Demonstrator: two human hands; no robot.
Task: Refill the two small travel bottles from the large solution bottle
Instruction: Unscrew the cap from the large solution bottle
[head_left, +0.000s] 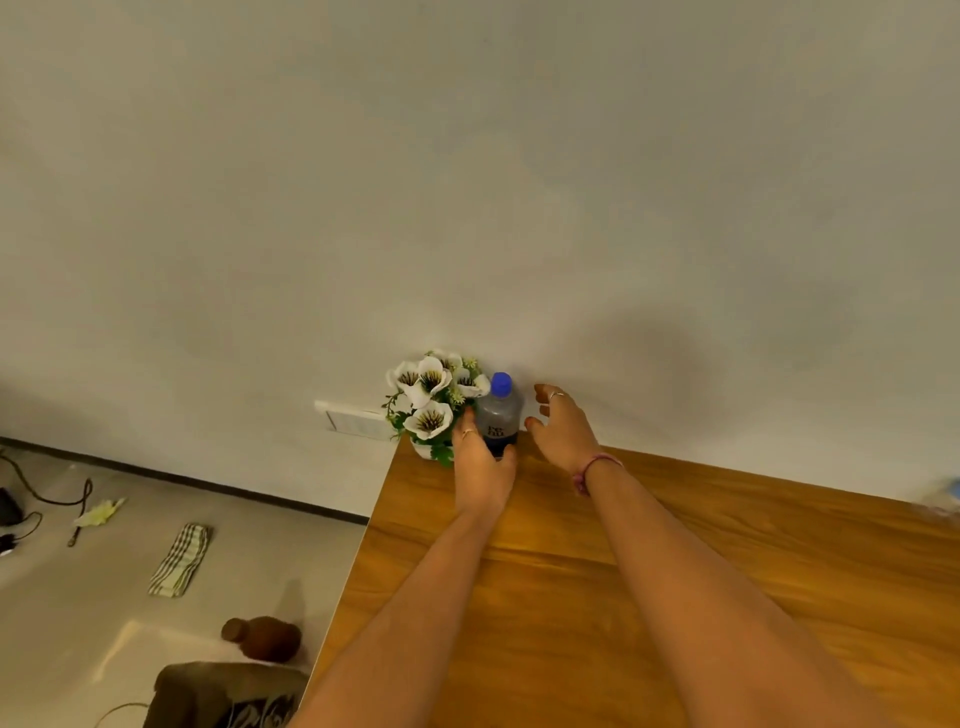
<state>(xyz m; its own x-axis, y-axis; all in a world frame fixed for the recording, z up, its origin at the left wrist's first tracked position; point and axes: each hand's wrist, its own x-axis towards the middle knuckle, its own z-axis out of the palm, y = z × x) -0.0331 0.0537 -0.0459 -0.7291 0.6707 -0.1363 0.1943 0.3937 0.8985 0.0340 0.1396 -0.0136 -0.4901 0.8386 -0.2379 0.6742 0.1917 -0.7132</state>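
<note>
Gripping the large solution bottle (497, 415) low on its dark label, the left hand (480, 470) has fingers on the flower side & thumb curled round the front. Bottle stands upright at the far left corner of the wooden worktop (675, 571), right by the wall, blue cap (501, 383) on top. Touching or just beside it on the left: a small pot of white artificial flowers (431, 400). The right hand (563, 423) hovers just right of the bottle, fingers spread & loosely bent, holding nothing, not touching it; ring on one finger, pink thread band at the wrist. Something pale & blurred sits at the worktop's far right edge, can't tell what. On the floor, left: a folded checked cloth (180, 558), a brown jar (262, 638) on its side, cables.
</note>
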